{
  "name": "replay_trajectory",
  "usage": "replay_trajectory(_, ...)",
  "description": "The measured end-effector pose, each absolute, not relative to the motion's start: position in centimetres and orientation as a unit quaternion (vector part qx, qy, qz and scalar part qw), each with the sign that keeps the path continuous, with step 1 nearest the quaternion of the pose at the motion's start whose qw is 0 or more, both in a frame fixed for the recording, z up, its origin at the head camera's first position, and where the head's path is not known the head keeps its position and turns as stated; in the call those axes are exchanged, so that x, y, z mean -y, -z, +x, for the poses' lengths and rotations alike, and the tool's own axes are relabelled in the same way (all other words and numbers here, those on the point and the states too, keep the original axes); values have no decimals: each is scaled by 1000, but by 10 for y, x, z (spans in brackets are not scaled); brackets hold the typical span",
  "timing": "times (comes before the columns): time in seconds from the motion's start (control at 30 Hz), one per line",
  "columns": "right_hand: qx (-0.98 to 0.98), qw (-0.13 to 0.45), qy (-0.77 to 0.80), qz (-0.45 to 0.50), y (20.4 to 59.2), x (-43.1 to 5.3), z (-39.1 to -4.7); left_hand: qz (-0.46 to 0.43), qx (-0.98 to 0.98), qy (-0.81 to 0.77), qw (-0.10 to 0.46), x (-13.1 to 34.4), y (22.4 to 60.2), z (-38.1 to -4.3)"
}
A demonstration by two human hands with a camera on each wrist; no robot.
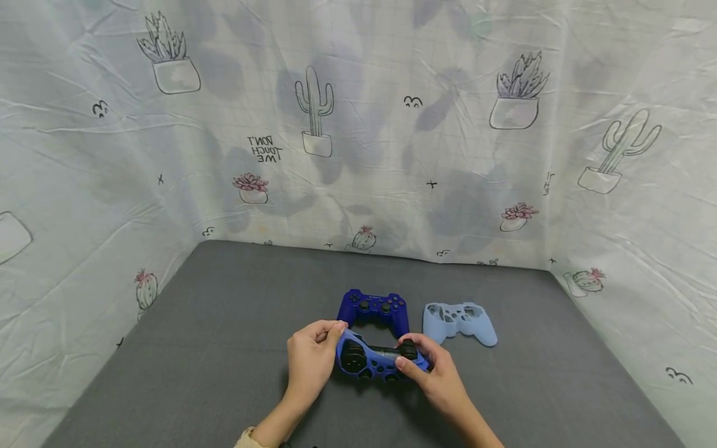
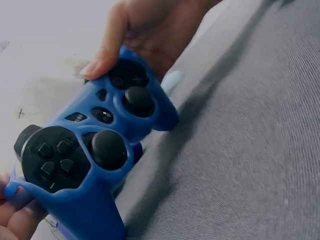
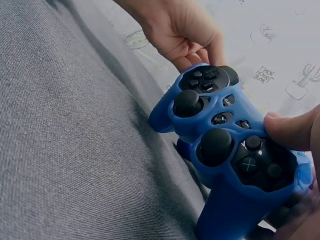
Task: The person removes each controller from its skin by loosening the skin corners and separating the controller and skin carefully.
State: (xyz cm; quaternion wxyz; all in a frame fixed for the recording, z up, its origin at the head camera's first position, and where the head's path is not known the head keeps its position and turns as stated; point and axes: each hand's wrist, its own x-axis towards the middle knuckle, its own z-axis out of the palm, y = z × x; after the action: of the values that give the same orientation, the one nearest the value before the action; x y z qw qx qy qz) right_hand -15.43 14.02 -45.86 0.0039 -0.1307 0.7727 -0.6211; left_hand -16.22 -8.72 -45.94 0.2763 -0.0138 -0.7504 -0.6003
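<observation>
Your L hand (image 1: 310, 356) pinches the edge of the blue cover (image 3: 247, 111) at the black controller (image 3: 216, 146)'s L end; your R hand (image 1: 434, 370) grips the controller's R end, thumb on the cover, fingers behind partly hidden. Black controller's held up btwn both hands, cover around it. Dk blue controller (image 1: 374, 300) just beyond it, lt blue cover (image 1: 460, 318) beyond & to its R, both on table (image 1: 213, 336)

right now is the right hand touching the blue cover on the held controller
Touching. The right wrist view shows it: the thumb of the right hand lies against the edge of the blue cover, with no visible gap.
</observation>
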Motion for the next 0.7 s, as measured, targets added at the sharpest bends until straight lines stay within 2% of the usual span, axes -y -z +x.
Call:
replay_trajectory(0.17, -773, 7, 620, -135, 459, -141, -156, -7, 754, 609, 247, 92, 459, -161)
replay_trajectory(0.7, -773, -26, 621, -128, 460, -134, -154, -155, 767, 603, 158, 103, 457, -157)
